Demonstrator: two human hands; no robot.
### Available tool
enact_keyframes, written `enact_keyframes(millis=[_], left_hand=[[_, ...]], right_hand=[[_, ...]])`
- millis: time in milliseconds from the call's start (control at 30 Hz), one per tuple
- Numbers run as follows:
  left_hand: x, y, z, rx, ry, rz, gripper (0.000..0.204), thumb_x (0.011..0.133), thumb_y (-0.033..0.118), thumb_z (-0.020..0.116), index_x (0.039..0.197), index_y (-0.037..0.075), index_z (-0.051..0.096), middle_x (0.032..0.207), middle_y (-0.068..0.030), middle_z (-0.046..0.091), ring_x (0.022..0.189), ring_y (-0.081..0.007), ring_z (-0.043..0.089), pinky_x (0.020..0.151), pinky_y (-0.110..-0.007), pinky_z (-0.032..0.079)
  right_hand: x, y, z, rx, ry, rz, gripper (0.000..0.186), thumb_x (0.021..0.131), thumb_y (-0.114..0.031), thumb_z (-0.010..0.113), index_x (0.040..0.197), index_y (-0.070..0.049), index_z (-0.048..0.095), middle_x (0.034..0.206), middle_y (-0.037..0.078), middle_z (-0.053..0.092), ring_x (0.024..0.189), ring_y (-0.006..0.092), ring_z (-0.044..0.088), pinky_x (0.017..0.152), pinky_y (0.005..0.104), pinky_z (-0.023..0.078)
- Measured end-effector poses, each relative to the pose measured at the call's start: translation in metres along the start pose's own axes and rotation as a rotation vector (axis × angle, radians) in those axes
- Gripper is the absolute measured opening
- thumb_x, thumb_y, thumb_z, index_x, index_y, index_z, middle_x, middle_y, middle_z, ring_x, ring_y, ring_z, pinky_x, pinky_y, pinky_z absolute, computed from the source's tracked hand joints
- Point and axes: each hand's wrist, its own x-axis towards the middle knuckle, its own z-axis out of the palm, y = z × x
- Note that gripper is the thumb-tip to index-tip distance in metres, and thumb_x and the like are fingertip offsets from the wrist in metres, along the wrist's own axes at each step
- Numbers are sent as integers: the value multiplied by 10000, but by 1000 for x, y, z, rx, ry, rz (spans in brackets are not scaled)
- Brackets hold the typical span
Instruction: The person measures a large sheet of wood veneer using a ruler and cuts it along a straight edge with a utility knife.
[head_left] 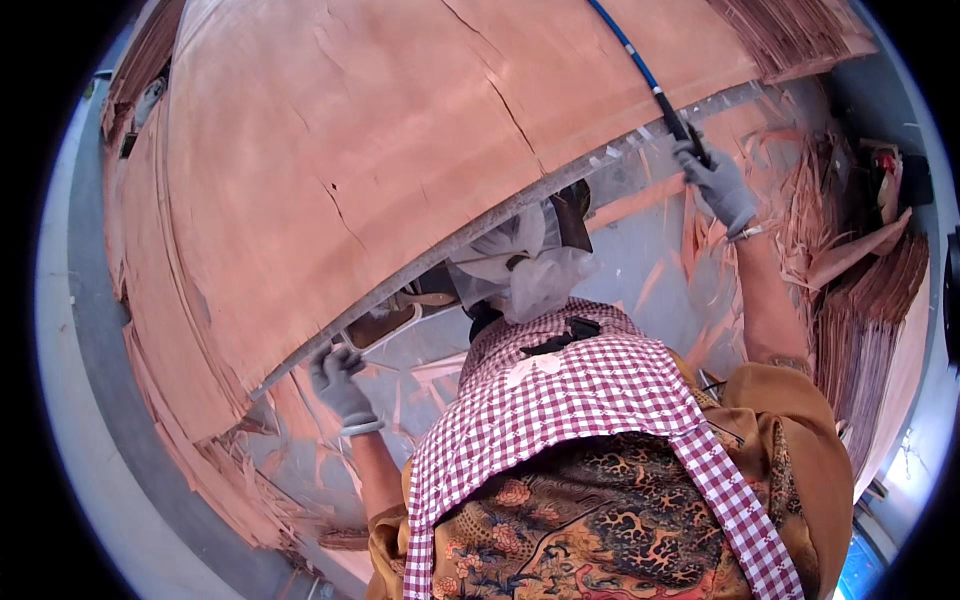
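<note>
grey-gloved right hand, upper right, wraps the black handle of a long thin blue rod; rod's long axis runs up-left from that grip, over the broad pinkish-tan veneer sheet filling upper left and centre. grey-gloved left hand, lower left, well apart from rod, curls by sheet's edge; can't tell if pinching.

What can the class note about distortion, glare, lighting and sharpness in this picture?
In the head view, the table's front edge bows and black fills the corners; in the head view, glare whitens the lower right rim; in the head view, soft light covers the veneer sheet; in the head view, the apron's checks look clear.
</note>
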Motion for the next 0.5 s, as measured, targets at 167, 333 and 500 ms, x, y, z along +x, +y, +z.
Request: enact_keyframes(millis=[167, 333, 500], left_hand=[[-40, -6, 51, 286, -492, 116, 377, 776, -126, 381, 1098, 8, 524, 911, -83, 615, 807, -151, 618, 765, -280, 505], [-50, 9, 55, 742, -704, 313, 433, 708, -59, 517, 1118, 65, 586, 1028, -126, 637, 980, -279, 607, 808, -347, 494], [-31, 7, 38, 623, -818, 413, 270, 750, -5, 535, 1006, 51, 597, 933, -155, 624, 849, -337, 595, 751, -385, 476]], right_hand=[[-55, 33, 73, 32, -724, 341, 291, 842, -228, 594, 1077, -62, 634, 882, 24, 643, 679, 81, 554, 552, 219, 403], [-122, 51, 125, 89, -725, 603, 308, 884, -297, 591, 1000, -20, 660, 825, 20, 648, 590, 81, 514, 526, 226, 419], [-160, 50, 143, 277, -635, 713, 314, 862, -333, 620, 933, -29, 655, 700, 6, 585, 547, 74, 490, 489, 226, 376]])
